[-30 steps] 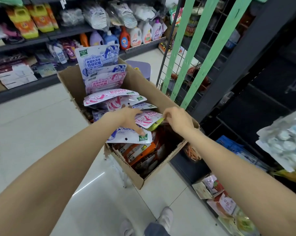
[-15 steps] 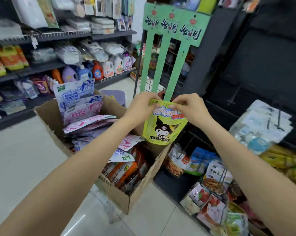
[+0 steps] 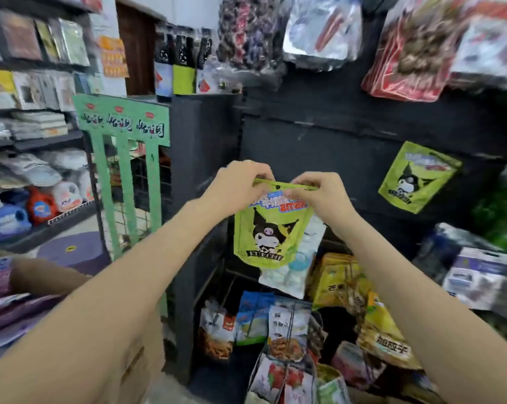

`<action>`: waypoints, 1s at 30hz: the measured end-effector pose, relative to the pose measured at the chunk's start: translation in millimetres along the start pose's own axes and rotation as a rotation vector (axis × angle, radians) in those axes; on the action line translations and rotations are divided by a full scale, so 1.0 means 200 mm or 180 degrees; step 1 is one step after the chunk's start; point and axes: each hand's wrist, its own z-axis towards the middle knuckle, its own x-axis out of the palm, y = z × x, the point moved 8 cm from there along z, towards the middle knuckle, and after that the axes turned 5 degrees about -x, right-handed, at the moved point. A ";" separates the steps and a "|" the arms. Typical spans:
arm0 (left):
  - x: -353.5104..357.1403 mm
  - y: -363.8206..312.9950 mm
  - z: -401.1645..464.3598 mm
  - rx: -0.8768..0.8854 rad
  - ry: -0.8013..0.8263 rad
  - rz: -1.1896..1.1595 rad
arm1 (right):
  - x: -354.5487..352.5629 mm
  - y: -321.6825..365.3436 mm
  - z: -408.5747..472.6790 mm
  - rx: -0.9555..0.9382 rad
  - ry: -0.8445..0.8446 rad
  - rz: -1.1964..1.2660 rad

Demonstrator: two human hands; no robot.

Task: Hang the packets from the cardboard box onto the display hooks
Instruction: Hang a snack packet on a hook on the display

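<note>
Pinching the top edge of a lime-green packet (image 3: 271, 228), the left hand (image 3: 239, 186) and the right hand (image 3: 319, 193) hold it up in front of a dark display panel (image 3: 319, 147), fingers curled over the packet's upper corners with a small hang hole showing between them. The packet hangs flat and upright, its lower edge overlapping a pale packet (image 3: 296, 275) behind it. To the right, well apart, a matching green packet (image 3: 415, 177) hangs tilted on the panel, with bare dark panel between the two. Above, blurred hanging bags (image 3: 406, 51) crowd the top edge of the view. Below the hands, snack packets (image 3: 278, 328) fill the lower racks. The cardboard box (image 3: 42, 277) sits at lower left, partly hidden by the left forearm, beside a green stand (image 3: 124, 126). Shelves (image 3: 36, 141) of goods line the left of the shop.
</note>
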 end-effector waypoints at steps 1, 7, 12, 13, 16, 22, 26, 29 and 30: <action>0.06 -0.10 0.04 0.0024 0.0003 -0.0265 | -0.12 -0.04 -0.02 0.0033 -0.0105 0.0044; 0.42 -0.75 0.31 0.0085 0.0192 -0.1081 | -0.82 -0.40 -0.13 0.0419 -0.0801 0.0563; 0.69 -1.15 0.50 0.0157 0.0127 -0.1405 | -1.23 -0.69 -0.20 0.0695 -0.1269 0.0894; 0.73 -1.20 0.53 0.0154 0.0105 -0.1467 | -1.29 -0.73 -0.20 0.0720 -0.1318 0.0961; 0.83 -1.33 0.63 0.0147 0.0080 -0.1575 | -1.44 -0.80 -0.19 0.0626 -0.1408 0.0971; 0.94 -1.45 0.81 -0.0017 -0.0147 -0.1468 | -1.63 -0.88 -0.10 0.0462 -0.1545 0.0742; 1.00 -1.44 0.86 -0.0187 -0.0292 -0.1471 | -1.67 -0.95 -0.04 0.0462 -0.1633 0.0459; 1.04 -1.42 0.87 -0.0218 -0.0313 -0.1567 | -1.67 -0.97 -0.04 0.0357 -0.1665 0.0273; 1.04 -1.43 0.87 -0.0188 -0.0342 -0.1573 | -1.67 -0.97 -0.04 0.0304 -0.1679 0.0241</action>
